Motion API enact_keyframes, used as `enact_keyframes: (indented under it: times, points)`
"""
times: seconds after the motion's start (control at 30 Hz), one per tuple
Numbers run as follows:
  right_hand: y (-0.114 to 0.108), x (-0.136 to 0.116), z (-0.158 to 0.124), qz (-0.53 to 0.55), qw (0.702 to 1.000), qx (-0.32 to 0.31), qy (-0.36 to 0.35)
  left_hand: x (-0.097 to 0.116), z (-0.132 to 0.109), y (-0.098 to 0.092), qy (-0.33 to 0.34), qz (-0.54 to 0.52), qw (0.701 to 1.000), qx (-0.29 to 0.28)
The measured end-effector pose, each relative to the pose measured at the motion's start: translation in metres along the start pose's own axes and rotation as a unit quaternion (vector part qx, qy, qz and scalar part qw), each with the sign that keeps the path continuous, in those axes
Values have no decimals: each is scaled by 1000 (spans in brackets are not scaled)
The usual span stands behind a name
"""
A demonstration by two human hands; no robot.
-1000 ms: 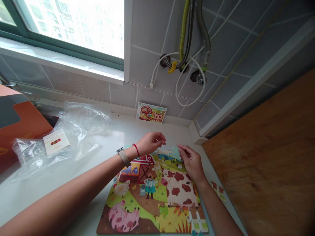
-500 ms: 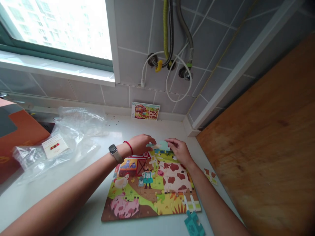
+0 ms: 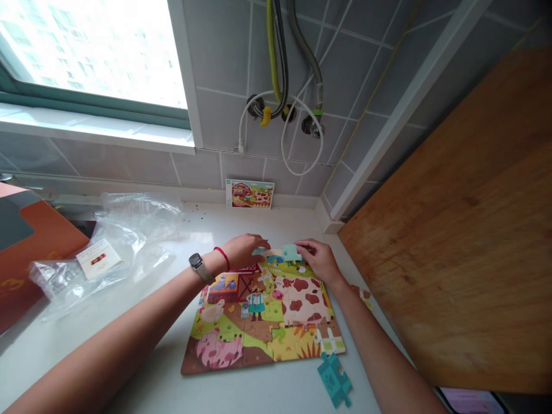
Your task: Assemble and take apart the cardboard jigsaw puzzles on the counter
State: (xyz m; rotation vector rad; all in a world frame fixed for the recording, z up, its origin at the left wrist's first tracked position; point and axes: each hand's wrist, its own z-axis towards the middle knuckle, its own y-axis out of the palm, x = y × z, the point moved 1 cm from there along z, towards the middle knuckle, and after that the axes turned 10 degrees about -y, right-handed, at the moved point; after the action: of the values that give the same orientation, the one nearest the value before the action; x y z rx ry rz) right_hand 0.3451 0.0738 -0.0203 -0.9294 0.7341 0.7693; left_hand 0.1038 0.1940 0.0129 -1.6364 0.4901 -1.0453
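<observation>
A farm-scene jigsaw puzzle (image 3: 259, 328) lies on the counter, with a cow, a pig, a hen and a farmer on it. At its far edge, my right hand (image 3: 321, 261) pinches a pale blue puzzle piece (image 3: 292, 253) between thumb and fingers. My left hand (image 3: 244, 253), with a watch and red cord at the wrist, has its fingers closed on another pale blue piece (image 3: 259, 251) at the same edge; its fingertips partly hide it. Near the puzzle's right front corner is a loose teal piece (image 3: 334, 379). A loose brown-and-green piece (image 3: 364, 296) lies beyond my right forearm.
A small picture card (image 3: 250, 194) of the same farm scene leans against the tiled wall. Clear plastic wrapping (image 3: 142, 230) and an orange box (image 3: 38, 247) are on the left. A wooden panel (image 3: 452, 241) borders the right side. Hoses (image 3: 280, 52) hang above.
The right hand's pale blue piece now sits squarer along the puzzle's top edge. Both hands stay close to where they were. The view has shifted slightly, showing a screen at bottom right.
</observation>
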Motion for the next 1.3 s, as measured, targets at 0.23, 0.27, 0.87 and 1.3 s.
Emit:
enact_keyframes:
  times: [0.23, 0.27, 0.87, 1.3]
  points:
    - [2, -1, -1, -95, 993, -33, -65, 23, -2, 14, 92, -11, 994, 54]
    - [1, 0, -1, -110, 991, -37, -73, 25, -2, 17, 100, -2, 993, 55]
    - [4, 6, -4, -151, 984, -65, -73, 32, -8, 42, 121, 48, 990, 55]
    - [-7, 12, -1, -89, 986, -124, -62, 35, -8, 44, 109, 52, 991, 55]
